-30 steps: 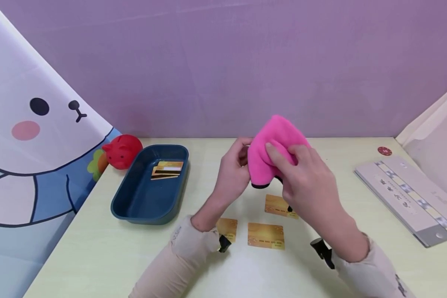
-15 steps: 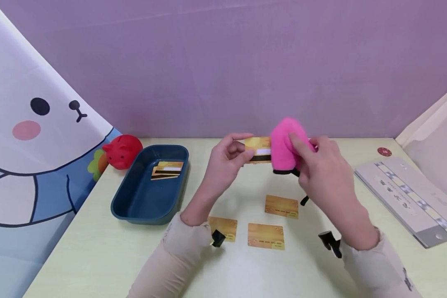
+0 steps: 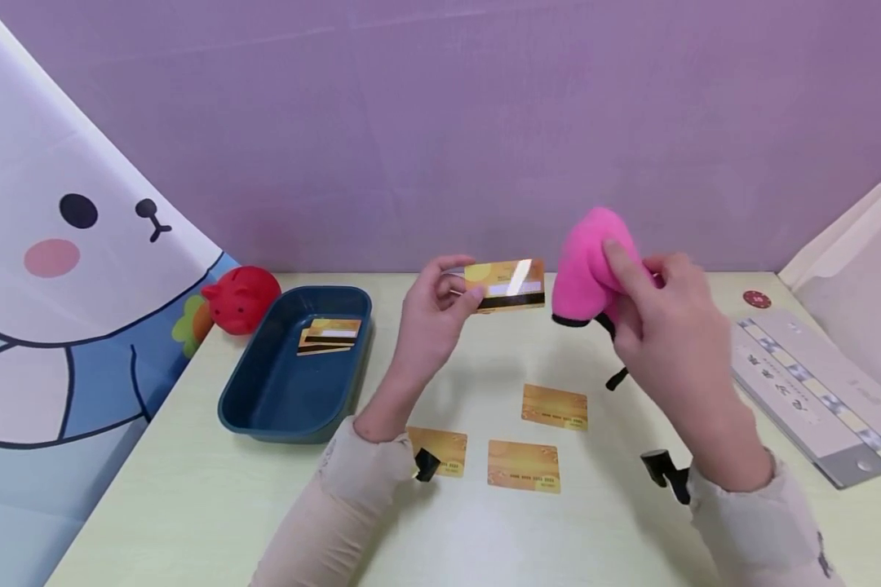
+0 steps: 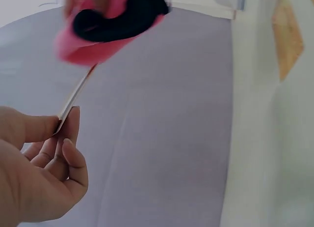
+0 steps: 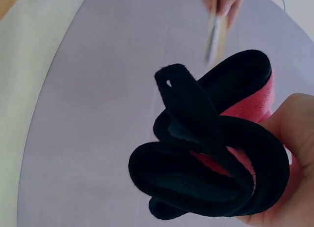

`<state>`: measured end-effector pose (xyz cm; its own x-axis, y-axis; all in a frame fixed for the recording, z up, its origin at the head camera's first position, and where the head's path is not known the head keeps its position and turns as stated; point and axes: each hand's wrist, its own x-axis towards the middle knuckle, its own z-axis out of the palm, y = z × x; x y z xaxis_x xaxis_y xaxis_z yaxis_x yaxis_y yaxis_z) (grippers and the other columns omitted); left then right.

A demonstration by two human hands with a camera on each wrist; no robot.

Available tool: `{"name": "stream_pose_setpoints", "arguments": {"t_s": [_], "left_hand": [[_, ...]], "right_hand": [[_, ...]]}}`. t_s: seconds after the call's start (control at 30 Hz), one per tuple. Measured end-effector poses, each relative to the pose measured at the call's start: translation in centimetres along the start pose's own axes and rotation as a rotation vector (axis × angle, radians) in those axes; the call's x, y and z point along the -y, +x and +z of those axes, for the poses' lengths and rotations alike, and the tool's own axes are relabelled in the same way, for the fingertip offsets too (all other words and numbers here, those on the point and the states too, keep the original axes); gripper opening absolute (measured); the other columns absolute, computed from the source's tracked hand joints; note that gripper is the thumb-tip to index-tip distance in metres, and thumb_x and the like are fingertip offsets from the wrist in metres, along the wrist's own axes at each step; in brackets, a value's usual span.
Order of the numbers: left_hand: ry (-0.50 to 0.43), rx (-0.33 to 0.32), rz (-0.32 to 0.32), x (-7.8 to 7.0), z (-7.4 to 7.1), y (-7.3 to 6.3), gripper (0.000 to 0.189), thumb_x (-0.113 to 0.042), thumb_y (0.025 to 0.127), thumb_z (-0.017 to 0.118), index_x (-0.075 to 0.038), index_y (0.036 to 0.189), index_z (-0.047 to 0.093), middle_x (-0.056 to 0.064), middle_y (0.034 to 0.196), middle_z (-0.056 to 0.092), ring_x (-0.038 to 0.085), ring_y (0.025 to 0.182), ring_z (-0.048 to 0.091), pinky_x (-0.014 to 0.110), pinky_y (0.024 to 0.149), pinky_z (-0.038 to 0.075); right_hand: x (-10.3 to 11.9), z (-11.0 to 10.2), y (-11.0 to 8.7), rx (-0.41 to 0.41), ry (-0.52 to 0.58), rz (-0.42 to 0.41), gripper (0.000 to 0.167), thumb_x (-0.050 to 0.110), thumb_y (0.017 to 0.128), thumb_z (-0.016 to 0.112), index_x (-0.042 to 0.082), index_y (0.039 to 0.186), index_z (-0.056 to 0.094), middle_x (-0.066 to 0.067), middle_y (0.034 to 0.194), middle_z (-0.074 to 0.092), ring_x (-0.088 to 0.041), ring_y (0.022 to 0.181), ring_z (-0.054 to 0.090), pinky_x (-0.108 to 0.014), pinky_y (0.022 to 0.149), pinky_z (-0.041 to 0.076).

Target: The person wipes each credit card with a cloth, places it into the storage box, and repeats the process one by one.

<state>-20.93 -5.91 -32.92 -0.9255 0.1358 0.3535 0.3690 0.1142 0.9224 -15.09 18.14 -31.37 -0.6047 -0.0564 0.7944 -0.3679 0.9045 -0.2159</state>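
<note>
In the head view my left hand [image 3: 433, 318] pinches a gold bank card [image 3: 505, 287] by its left end, held up above the table with the magnetic stripe facing me. The left wrist view shows this card [image 4: 76, 97] nearly edge-on between thumb and fingers [image 4: 73, 121]. To its right, my right hand [image 3: 668, 334] grips a bunched pink fleece cloth [image 3: 595, 265], apart from the card in the head view. Black trim [image 5: 196, 183] and a black strap [image 5: 189, 94] with a small hole show on its underside in the right wrist view. Part of the cloth hides behind my fingers.
Below my hands lie three gold cards [image 3: 524, 466] on the pale table [image 3: 470, 546]. A dark blue tray [image 3: 264, 399] with several cards [image 3: 330, 333] stands left, beside a red piggy bank [image 3: 244, 300]. A grey booklet [image 3: 815, 399] and red chip [image 3: 756, 299] are right.
The cloth has moved right with my right hand, off the card it was covering. The card in my left hand now shows fully; my left hand has shifted slightly left.
</note>
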Motion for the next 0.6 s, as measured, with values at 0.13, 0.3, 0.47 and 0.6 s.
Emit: {"name": "stream_pose_setpoints", "arguments": {"t_s": [0.13, 0.3, 0.47, 0.6], "left_hand": [[-0.006, 0.032, 0.006, 0.6, 1.1, -0.4, 0.034, -0.004, 0.095, 0.066, -0.008, 0.128, 0.057, 0.021, 0.090, 0.069, 0.015, 0.071, 0.063, 0.023, 0.063, 0.047], [-0.112, 0.095, -0.022, 0.7, 2.0, -1.0, 0.035, 0.009, 0.093, 0.060, -0.003, 0.126, 0.055, 0.024, 0.102, 0.072, 0.017, 0.080, 0.070, 0.026, 0.072, 0.056], [-0.157, 0.112, -0.056, 0.4, 2.2, -1.1, 0.034, 0.014, 0.091, 0.056, 0.001, 0.122, 0.055, 0.026, 0.111, 0.072, 0.018, 0.083, 0.071, 0.025, 0.073, 0.056], [-0.168, 0.116, -0.067, 0.2, 2.3, -1.0, 0.033, 0.015, 0.091, 0.057, 0.002, 0.121, 0.055, 0.028, 0.110, 0.071, 0.013, 0.077, 0.068, 0.023, 0.070, 0.053]], "right_hand": [[1.8, 0.7, -0.4, -0.017, 0.044, -0.100, 0.048, 0.002, 0.087, 0.069, 0.017, 0.132, 0.066, -0.028, 0.098, 0.061, -0.042, 0.087, 0.057, -0.055, 0.049, 0.048], [3.8, 2.2, -1.4, 0.064, 0.049, -0.222, 0.048, 0.001, 0.083, 0.074, 0.015, 0.129, 0.067, -0.025, 0.096, 0.060, -0.039, 0.081, 0.058, -0.049, 0.051, 0.052], [4.3, 2.8, -2.1, 0.134, 0.013, -0.215, 0.053, -0.002, 0.081, 0.074, 0.017, 0.130, 0.066, -0.022, 0.097, 0.058, -0.037, 0.081, 0.058, -0.048, 0.054, 0.054], [4.2, 2.7, -2.1, 0.157, 0.013, -0.181, 0.053, -0.001, 0.081, 0.073, 0.018, 0.130, 0.066, -0.021, 0.098, 0.057, -0.038, 0.083, 0.058, -0.048, 0.054, 0.054]]}}
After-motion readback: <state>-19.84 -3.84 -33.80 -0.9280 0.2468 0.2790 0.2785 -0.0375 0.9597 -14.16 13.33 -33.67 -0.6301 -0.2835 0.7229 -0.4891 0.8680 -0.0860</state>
